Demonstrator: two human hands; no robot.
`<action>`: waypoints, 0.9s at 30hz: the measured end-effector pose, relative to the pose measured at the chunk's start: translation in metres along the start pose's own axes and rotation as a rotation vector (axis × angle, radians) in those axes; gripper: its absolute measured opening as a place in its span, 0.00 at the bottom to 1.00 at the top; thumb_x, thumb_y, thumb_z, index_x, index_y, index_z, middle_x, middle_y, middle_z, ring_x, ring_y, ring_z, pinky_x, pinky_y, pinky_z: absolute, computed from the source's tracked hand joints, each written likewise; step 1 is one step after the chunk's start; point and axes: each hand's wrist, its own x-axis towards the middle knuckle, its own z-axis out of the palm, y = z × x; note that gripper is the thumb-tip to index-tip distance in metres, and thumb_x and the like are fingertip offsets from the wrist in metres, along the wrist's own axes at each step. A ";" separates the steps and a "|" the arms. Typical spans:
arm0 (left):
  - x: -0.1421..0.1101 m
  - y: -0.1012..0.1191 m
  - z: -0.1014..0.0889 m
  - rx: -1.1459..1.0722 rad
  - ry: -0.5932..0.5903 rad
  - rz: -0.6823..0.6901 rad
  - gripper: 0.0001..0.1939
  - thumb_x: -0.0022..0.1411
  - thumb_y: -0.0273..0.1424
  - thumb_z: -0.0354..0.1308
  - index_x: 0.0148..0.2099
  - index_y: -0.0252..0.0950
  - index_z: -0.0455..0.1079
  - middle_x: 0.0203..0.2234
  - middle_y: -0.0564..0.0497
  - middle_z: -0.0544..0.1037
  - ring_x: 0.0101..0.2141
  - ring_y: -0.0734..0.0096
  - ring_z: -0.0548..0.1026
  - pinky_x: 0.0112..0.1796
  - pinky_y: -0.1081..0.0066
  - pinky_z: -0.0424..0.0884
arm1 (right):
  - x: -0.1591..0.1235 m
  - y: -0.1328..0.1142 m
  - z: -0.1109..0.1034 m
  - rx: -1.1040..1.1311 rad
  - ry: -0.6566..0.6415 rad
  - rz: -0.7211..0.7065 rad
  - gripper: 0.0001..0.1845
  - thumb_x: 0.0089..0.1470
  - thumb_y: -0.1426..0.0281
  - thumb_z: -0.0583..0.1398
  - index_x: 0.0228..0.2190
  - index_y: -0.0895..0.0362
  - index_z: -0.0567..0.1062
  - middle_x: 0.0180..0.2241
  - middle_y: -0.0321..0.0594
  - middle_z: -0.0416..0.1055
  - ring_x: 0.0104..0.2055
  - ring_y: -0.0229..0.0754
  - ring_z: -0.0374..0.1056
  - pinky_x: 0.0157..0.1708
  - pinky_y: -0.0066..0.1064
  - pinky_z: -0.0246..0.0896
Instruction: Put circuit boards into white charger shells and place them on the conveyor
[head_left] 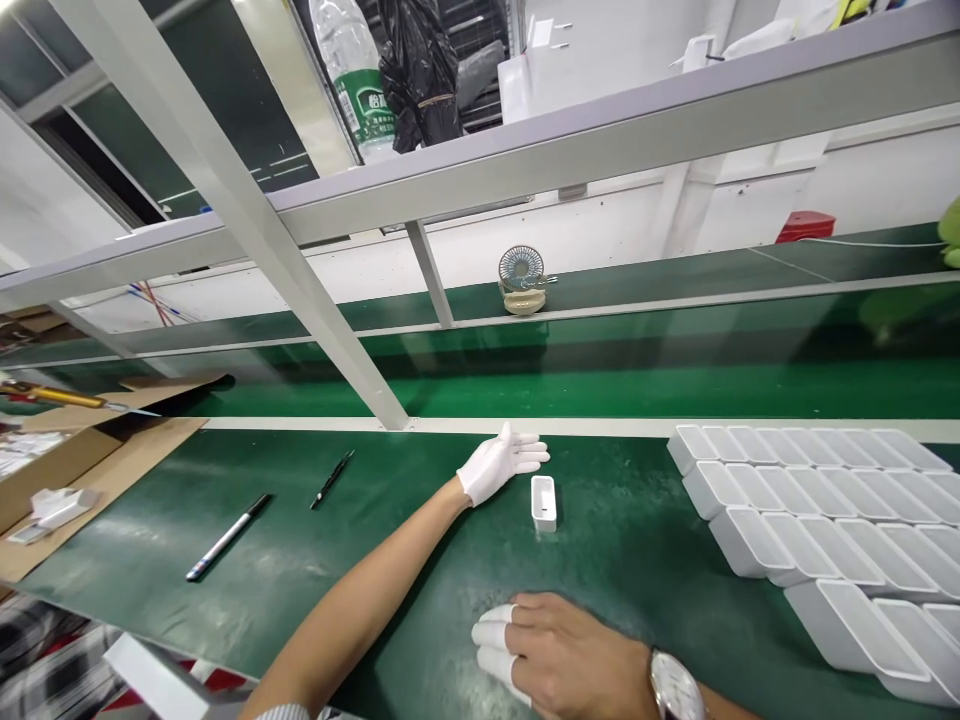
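My left hand [504,465], in a white glove, is held with its fingers stretched out and the thumb up, holding nothing. Just to its right a small white rectangular plastic box [544,503] stands on the green work surface [630,570], apart from the fingers, with its open side up and a small dark spot inside. Nearer to me, my right hand [547,645] lies palm down on the surface, fingers pointing left. White finger covers are on several of its fingers, and a watch [675,685] is on the wrist. Its palm side is hidden.
Rows of white open bins [810,545] fill the right side. To the left lie a marker [229,537] and a black pen [332,480]. A cardboard box [67,470] with a yellow-handled screwdriver [60,396] stands farther left. A slanted metal post [300,280] and a small fan [523,275] are behind.
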 end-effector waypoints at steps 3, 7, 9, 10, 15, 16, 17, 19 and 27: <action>0.018 0.006 0.001 0.222 0.043 0.119 0.42 0.64 0.61 0.45 0.55 0.27 0.71 0.56 0.28 0.73 0.57 0.42 0.72 0.59 0.44 0.63 | 0.001 0.001 -0.004 0.012 -0.001 -0.009 0.13 0.68 0.68 0.52 0.45 0.55 0.75 0.49 0.42 0.76 0.53 0.41 0.69 0.54 0.33 0.62; 0.019 0.016 0.004 0.316 0.165 0.265 0.38 0.64 0.59 0.48 0.60 0.32 0.66 0.62 0.34 0.67 0.61 0.48 0.67 0.62 0.49 0.59 | 0.000 0.001 -0.004 0.024 0.012 0.014 0.14 0.69 0.67 0.51 0.45 0.55 0.75 0.49 0.40 0.76 0.52 0.40 0.68 0.55 0.32 0.61; 0.005 0.015 0.011 0.344 0.140 0.290 0.37 0.66 0.58 0.46 0.59 0.32 0.68 0.59 0.35 0.70 0.59 0.48 0.70 0.58 0.49 0.65 | -0.001 0.001 -0.002 0.024 0.022 0.024 0.14 0.69 0.66 0.51 0.45 0.55 0.75 0.50 0.39 0.75 0.51 0.39 0.69 0.54 0.32 0.61; -0.004 0.013 0.016 0.367 0.113 0.299 0.35 0.65 0.57 0.49 0.59 0.32 0.68 0.58 0.35 0.72 0.58 0.48 0.71 0.57 0.50 0.67 | -0.002 0.001 0.000 0.023 0.024 0.024 0.14 0.69 0.66 0.51 0.45 0.55 0.75 0.51 0.38 0.75 0.50 0.39 0.69 0.54 0.33 0.61; -0.044 -0.006 0.031 0.609 0.119 0.270 0.33 0.55 0.40 0.68 0.61 0.37 0.66 0.57 0.40 0.73 0.53 0.52 0.74 0.55 0.53 0.69 | -0.002 0.002 0.003 0.032 0.023 0.027 0.14 0.68 0.66 0.51 0.44 0.56 0.75 0.50 0.40 0.75 0.46 0.39 0.69 0.52 0.34 0.61; -0.048 -0.009 0.030 0.631 0.147 0.245 0.32 0.55 0.38 0.68 0.60 0.37 0.67 0.55 0.41 0.75 0.51 0.54 0.76 0.55 0.53 0.70 | -0.001 0.003 0.002 0.031 0.017 0.030 0.14 0.68 0.66 0.51 0.43 0.56 0.75 0.49 0.41 0.75 0.45 0.39 0.70 0.51 0.34 0.61; -0.050 -0.012 0.029 0.637 0.166 0.226 0.29 0.57 0.38 0.66 0.59 0.37 0.68 0.54 0.42 0.76 0.50 0.55 0.76 0.54 0.54 0.70 | 0.000 0.003 0.000 0.028 0.005 0.034 0.14 0.68 0.67 0.51 0.43 0.56 0.75 0.48 0.41 0.76 0.45 0.39 0.70 0.50 0.33 0.62; -0.051 -0.016 0.026 0.600 0.197 0.212 0.22 0.62 0.38 0.61 0.56 0.36 0.69 0.51 0.42 0.78 0.50 0.58 0.77 0.54 0.56 0.71 | 0.001 0.004 -0.002 0.026 -0.015 0.038 0.14 0.68 0.66 0.51 0.42 0.56 0.75 0.47 0.41 0.76 0.43 0.39 0.70 0.49 0.32 0.63; -0.056 -0.014 0.031 0.882 0.101 0.285 0.42 0.47 0.37 0.72 0.64 0.41 0.64 0.59 0.45 0.72 0.58 0.51 0.70 0.60 0.52 0.65 | -0.002 0.008 -0.001 0.045 -0.026 0.012 0.15 0.67 0.66 0.51 0.46 0.55 0.74 0.55 0.42 0.72 0.50 0.40 0.69 0.53 0.34 0.62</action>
